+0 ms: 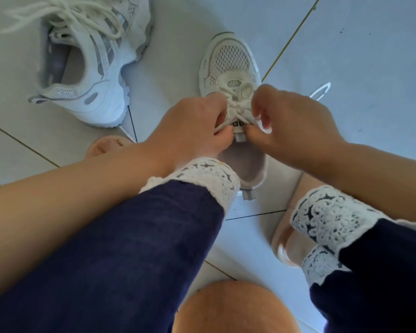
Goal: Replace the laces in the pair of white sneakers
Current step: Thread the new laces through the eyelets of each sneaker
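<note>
A white mesh sneaker [229, 61] stands on the tiled floor between my feet, toe pointing away. Its cream lace [238, 102] crosses over the tongue. My left hand [190, 126] pinches one strand of the lace at the left of the tongue. My right hand [296, 123] pinches the other strand at the right. The second white sneaker [91, 68] lies tipped on its side at the upper left, with loose cream laces [77, 13] spilling over its top.
Pale floor tiles [370, 56] with dark grout lines surround the shoes. My legs in dark blue trousers with white lace cuffs [202, 179] fill the lower frame. A pinkish slipper [288, 239] sits at the lower right, an orange-brown rounded object [235, 308] at the bottom.
</note>
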Action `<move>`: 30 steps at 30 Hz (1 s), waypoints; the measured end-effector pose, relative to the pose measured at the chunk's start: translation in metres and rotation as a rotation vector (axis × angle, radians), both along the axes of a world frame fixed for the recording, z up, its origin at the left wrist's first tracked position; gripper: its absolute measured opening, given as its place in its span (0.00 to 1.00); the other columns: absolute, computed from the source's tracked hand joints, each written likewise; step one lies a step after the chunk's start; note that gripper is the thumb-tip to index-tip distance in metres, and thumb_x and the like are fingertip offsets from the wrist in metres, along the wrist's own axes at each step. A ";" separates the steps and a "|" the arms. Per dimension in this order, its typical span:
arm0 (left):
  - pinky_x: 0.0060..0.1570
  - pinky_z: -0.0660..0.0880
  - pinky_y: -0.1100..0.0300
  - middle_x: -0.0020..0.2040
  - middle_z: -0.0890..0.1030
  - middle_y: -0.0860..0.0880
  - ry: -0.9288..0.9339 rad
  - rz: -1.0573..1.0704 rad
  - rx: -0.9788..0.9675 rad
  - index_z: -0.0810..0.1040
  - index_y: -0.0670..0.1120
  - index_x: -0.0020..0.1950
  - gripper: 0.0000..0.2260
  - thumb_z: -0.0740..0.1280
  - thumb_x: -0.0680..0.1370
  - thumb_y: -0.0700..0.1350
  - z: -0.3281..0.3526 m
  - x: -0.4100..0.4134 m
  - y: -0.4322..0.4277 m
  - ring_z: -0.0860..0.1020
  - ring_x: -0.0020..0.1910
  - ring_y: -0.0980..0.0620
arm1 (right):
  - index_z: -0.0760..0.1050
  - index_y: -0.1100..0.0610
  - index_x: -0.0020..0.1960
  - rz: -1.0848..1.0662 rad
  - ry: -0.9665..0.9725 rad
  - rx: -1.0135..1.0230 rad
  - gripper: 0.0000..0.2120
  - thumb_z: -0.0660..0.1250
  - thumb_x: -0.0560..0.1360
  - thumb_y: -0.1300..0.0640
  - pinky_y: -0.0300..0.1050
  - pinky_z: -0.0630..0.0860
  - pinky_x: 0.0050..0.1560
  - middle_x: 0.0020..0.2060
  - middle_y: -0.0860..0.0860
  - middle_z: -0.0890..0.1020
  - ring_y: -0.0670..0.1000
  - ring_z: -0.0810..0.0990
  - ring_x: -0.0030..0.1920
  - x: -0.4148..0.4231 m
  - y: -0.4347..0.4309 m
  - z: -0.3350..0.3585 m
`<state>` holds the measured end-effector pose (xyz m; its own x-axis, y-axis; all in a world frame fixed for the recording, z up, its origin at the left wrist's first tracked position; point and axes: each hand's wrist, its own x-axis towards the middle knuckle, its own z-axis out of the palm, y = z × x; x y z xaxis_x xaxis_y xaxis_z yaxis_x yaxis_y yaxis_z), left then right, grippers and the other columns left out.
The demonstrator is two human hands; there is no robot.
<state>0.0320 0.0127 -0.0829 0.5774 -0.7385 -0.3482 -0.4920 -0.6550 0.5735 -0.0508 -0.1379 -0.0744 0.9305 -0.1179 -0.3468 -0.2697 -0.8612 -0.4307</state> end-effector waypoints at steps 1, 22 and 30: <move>0.35 0.68 0.54 0.33 0.74 0.48 -0.008 0.012 -0.010 0.66 0.47 0.41 0.08 0.65 0.71 0.47 0.000 -0.001 -0.001 0.71 0.32 0.46 | 0.66 0.51 0.44 -0.005 -0.025 0.020 0.07 0.61 0.71 0.49 0.49 0.72 0.37 0.38 0.49 0.76 0.54 0.74 0.38 0.002 0.001 0.001; 0.32 0.75 0.50 0.44 0.79 0.44 -0.274 -0.182 -0.122 0.81 0.44 0.47 0.12 0.61 0.73 0.49 0.014 -0.003 -0.006 0.77 0.42 0.42 | 0.71 0.48 0.42 -0.338 0.026 0.378 0.09 0.71 0.67 0.51 0.27 0.68 0.39 0.31 0.40 0.77 0.36 0.75 0.34 -0.008 0.008 -0.003; 0.36 0.76 0.48 0.47 0.80 0.45 -0.203 -0.145 -0.179 0.80 0.43 0.46 0.07 0.67 0.73 0.45 0.007 0.003 -0.009 0.79 0.41 0.41 | 0.78 0.51 0.41 -0.449 0.077 0.524 0.06 0.73 0.67 0.51 0.38 0.76 0.49 0.35 0.42 0.82 0.41 0.81 0.39 -0.009 0.004 0.001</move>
